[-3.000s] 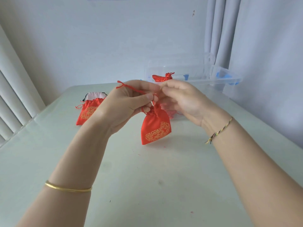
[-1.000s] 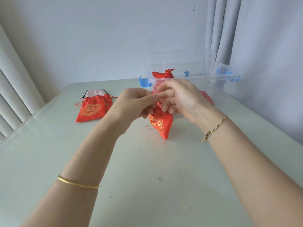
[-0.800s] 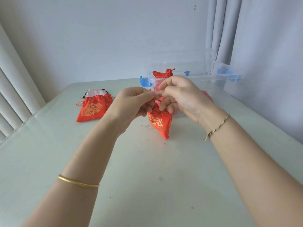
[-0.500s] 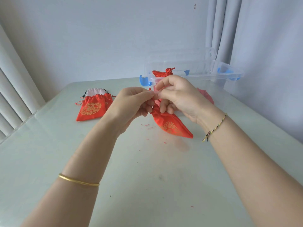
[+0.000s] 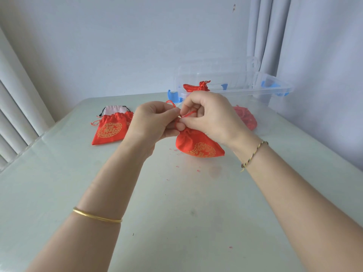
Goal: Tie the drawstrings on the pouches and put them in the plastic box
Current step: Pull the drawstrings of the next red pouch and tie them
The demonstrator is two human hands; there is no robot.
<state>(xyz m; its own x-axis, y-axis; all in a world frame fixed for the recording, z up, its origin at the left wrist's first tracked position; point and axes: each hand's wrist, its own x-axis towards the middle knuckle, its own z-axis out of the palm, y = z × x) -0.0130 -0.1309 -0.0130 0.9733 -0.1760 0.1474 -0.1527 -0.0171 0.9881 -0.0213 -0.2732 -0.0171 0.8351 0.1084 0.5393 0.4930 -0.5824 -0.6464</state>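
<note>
Both hands are bunched together over the table (image 5: 176,213): a strand of the red drawstring (image 5: 189,114) is pinched by the left hand (image 5: 155,122), and the other bit is gripped in the curled right hand (image 5: 212,116). Right under them the red pouch (image 5: 198,145) is tipped on its side, neck cinched; touching the table or not can't be told. Further back, a bunched-up pouch (image 5: 196,87) is sat inside the clear plastic box (image 5: 235,91), and a spare pouch (image 5: 110,130) is lying off to the left.

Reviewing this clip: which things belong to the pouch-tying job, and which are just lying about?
Job: red pouch being tied, drawstring, waiting pouches, plastic box, pouch inside it.
Lying about: curtain, window blinds, red lint specks.
</note>
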